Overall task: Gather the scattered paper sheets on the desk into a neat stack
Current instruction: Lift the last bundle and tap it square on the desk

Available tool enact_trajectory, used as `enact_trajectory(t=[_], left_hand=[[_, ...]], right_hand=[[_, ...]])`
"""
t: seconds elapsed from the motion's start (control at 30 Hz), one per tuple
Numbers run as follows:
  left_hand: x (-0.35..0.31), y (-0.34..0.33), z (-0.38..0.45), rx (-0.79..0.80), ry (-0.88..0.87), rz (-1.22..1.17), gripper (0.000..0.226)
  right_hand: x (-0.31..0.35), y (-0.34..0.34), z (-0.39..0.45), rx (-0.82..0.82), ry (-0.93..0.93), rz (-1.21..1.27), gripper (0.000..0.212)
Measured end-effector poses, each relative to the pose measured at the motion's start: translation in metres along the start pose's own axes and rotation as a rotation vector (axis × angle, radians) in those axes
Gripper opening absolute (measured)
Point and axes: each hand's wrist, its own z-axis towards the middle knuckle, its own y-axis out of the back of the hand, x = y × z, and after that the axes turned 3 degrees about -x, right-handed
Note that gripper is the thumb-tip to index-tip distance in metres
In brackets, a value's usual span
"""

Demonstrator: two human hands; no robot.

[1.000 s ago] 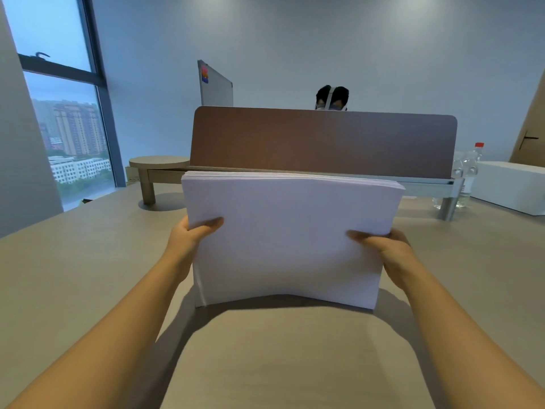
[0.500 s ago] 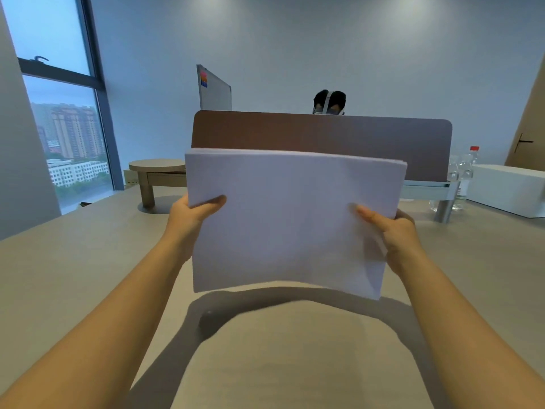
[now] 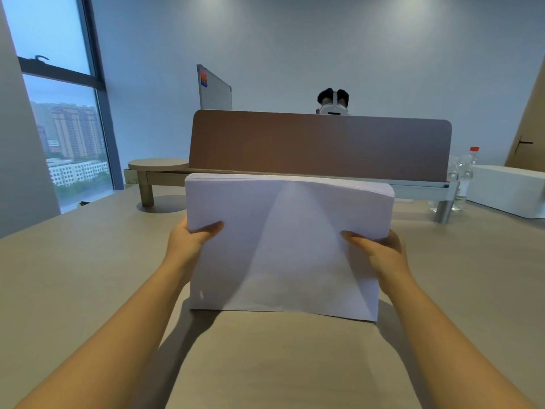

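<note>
Paper stack (image 3: 290, 243) stands on its long lower edge on the counter (image 3: 73, 276), near the middle, tilted a little with its top edge leaning away from the viewer. The left hand (image 3: 188, 243) grips the stack's left edge, thumb lying across the front sheet; the right hand (image 3: 380, 250) grips the right edge the same way, thumb on the front face. The sheets' top edges lie close together but fan slightly toward the right corner. Toward the counter's far edge stands a brown divider panel (image 3: 320, 146). Two clear water bottles (image 3: 464, 175) stand by the panel's right end, beside a white box (image 3: 507, 193).
</note>
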Motion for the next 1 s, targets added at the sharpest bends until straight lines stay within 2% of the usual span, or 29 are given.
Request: enact_trajectory(t=[0.1,0.23,0.33,0.4,0.47,0.53,0.63,0.77,0.87,1.0], left_hand=[[-0.004,-0.005,-0.006,-0.059,-0.038,0.022,0.036],[-0.031,-0.005,-0.001,-0.025,-0.072,-0.093,0.024],[-0.033,0.003,0.007,0.072,-0.084,-0.100,0.031],[-0.022,0.012,0.009,0.164,-0.004,-0.084,0.047],[-0.012,0.017,0.011,0.226,0.040,-0.097,0.045],[-0.011,0.018,0.013,0.267,0.053,-0.093,0.041],[-0.013,0.016,0.014,0.311,0.048,-0.004,0.044],[-0.007,0.014,0.012,0.175,0.023,0.021,0.035],[-0.008,0.006,0.003,0.050,0.001,-0.005,0.037],[-0.023,-0.001,-0.005,-0.034,-0.038,-0.022,0.036]], right_hand=[[0.002,-0.006,-0.001,-0.046,-0.012,0.016,0.041],[0.027,-0.008,0.002,-0.065,0.042,0.079,0.028],[0.030,0.005,0.009,0.043,-0.017,0.141,0.014],[0.020,0.014,0.010,0.170,-0.108,0.145,0.021],[0.010,0.016,0.009,0.283,-0.161,0.072,0.022],[0.006,0.014,0.008,0.293,-0.146,-0.002,0.014],[0.006,0.011,0.008,0.238,-0.106,-0.037,0.020],[0.003,0.007,0.000,0.132,-0.065,-0.008,0.020],[0.004,0.000,-0.006,0.032,-0.031,0.012,0.018],[0.015,-0.010,-0.008,-0.011,-0.028,0.017,0.040]])
